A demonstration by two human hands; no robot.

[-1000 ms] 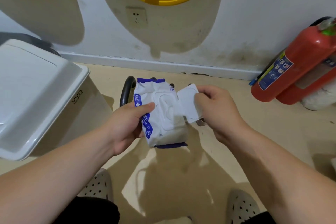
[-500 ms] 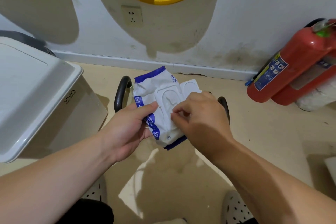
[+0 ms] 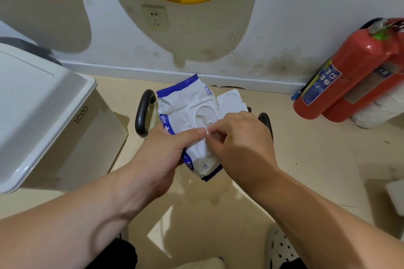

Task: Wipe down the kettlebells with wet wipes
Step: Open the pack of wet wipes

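At the bottom right a perforated shoe (image 3: 281, 249) shows on the tan floor. Mid-frame, the left hand (image 3: 161, 155) grips the wipes pack (image 3: 185, 107) from the left, thumb across its front. The right hand (image 3: 240, 144) has thumb and forefinger curled to pinch a white scrap (image 3: 210, 135) at the pack's opening; wipe or seal, I cannot tell. The lid (image 3: 231, 99) stands flipped open to the right. Behind the pack, on the floor, a black kettlebell handle (image 3: 143, 113) shows at its left and a second handle (image 3: 265, 121) past the right hand. A white bin (image 3: 43, 105) fills the left, red extinguishers (image 3: 349, 76) lean at right, and an outlet (image 3: 155, 17) sits on the wall.
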